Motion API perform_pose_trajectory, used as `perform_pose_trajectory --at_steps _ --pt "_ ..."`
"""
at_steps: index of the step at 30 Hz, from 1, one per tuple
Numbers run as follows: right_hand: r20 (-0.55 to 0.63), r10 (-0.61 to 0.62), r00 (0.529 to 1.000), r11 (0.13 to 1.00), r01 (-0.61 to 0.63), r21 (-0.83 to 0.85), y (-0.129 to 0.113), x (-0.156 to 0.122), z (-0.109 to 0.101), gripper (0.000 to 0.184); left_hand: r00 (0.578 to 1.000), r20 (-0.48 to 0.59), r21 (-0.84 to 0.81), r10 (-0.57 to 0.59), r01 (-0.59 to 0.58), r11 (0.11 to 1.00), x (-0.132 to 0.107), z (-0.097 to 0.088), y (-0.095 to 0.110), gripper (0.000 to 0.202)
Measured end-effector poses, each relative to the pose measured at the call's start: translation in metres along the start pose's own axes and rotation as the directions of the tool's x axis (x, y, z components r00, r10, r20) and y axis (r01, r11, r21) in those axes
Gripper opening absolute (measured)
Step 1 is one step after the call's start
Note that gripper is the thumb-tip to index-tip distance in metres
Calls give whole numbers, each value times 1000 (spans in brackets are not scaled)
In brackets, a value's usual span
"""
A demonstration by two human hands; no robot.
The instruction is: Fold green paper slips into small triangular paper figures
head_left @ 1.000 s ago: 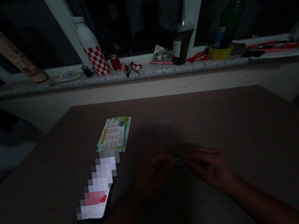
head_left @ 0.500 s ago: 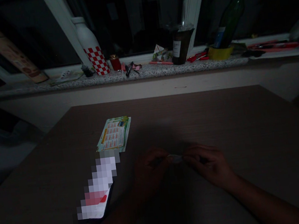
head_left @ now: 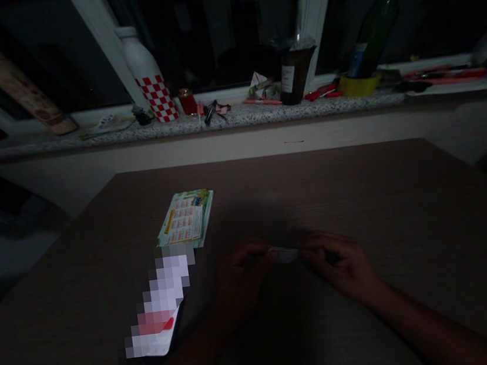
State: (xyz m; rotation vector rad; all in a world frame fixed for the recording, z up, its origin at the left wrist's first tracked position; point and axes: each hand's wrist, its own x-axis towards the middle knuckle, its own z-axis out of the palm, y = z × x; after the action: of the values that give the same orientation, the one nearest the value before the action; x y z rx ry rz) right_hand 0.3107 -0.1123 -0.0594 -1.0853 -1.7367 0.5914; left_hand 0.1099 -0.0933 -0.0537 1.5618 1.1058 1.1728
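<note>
Over the dark wooden table, my left hand pinches one end of a small pale strip that looks like folded paper. Its other end is at the closed thumb and fingers of my right hand. The strip is short and dim in shadow, so what is printed on it cannot be read. Left of my left hand lies a stack of printed cards in green and white, with a phone just in front of it, its lit screen mostly blurred out.
Along the granite window sill stand a red-and-white checked bottle, a dark plastic cup and a green bottle inside a yellow tape roll. A tan cylinder leans at the left.
The pale strip has tilted so that more of its face shows between my fingers. Both hands stay in nearly the same place.
</note>
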Motion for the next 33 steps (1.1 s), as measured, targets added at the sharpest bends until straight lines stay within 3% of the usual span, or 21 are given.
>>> perform_pose_trajectory --at_steps 6,11,14,22,25,27,29,31,33 --pt "-2 13 1000 1000 -13 10 7 -2 0 8 1000 -15 -27 -27 27 999 1 -1 1 7" --pt "6 12 1000 1000 -12 3 16 -3 -2 16 988 -21 -127 -155 151 980 3 -1 1 7" --pt "14 -6 1000 1000 6 8 16 -3 -1 16 985 11 -174 -174 173 969 3 1 -1 9" --pt "-39 -20 999 1000 20 3 14 -4 0 3 997 6 52 -79 79 996 -1 2 -5 10" --pt "-89 35 995 999 -38 -32 18 -5 0 5 999 -21 178 24 -19 984 -3 1 -2 6" --pt "-119 80 990 996 -84 -29 19 -6 1 7 985 -23 256 173 -161 953 -3 0 0 4" --pt "-109 70 992 997 -74 -31 16 -6 1 4 938 8 321 348 -332 887 -3 -2 2 8" --pt "-48 30 998 1000 -30 -8 9 -7 2 13 874 50 379 483 -464 801 -3 -3 4 12" --pt "10 3 1000 999 -3 32 1 -7 4 4 810 102 422 578 -561 712 -3 -2 6 13"
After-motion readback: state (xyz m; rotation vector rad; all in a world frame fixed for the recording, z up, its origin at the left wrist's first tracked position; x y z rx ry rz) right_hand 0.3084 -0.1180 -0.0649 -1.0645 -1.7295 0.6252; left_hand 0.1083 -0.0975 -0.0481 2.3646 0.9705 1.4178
